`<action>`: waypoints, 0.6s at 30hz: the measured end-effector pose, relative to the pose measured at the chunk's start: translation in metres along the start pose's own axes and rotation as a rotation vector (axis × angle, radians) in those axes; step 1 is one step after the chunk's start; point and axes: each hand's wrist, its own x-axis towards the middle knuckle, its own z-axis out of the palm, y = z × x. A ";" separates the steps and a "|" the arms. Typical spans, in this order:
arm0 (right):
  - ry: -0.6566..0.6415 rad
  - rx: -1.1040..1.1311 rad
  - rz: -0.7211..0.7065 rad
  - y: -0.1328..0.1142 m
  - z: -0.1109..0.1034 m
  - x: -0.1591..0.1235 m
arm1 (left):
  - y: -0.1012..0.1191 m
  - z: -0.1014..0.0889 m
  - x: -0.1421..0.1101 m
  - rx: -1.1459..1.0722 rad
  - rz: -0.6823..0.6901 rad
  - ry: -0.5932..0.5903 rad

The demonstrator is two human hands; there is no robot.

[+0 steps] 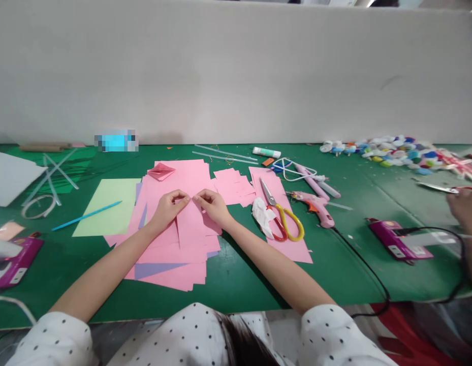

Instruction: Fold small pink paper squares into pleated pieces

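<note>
In the head view, my left hand (pixel 168 208) and my right hand (pixel 213 207) meet over a pile of paper, fingertips nearly touching. Each pinches the upper edge of a piece of pink paper (pixel 191 229) between thumb and forefinger. Beneath lies an uneven stack of pink sheets (pixel 175 277), with purple sheets (pixel 159 269) showing between them. Just beyond my left hand rests a folded pink paper piece (pixel 161 172), pleated like a fan. Small pink paper squares (pixel 231 184) are spread beyond my right hand.
Scissors (pixel 289 218) and a pink glue gun (pixel 315 206) lie to the right, near a glue stick (pixel 266 152). Leftward are a blue pencil (pixel 87 216) on a green sheet (pixel 109 223) and a purple power strip (pixel 20 264). Another person's hand (pixel 464 208) is far right.
</note>
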 end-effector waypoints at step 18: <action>0.162 0.217 0.100 -0.004 -0.002 0.000 | 0.002 -0.002 0.001 -0.286 -0.199 0.086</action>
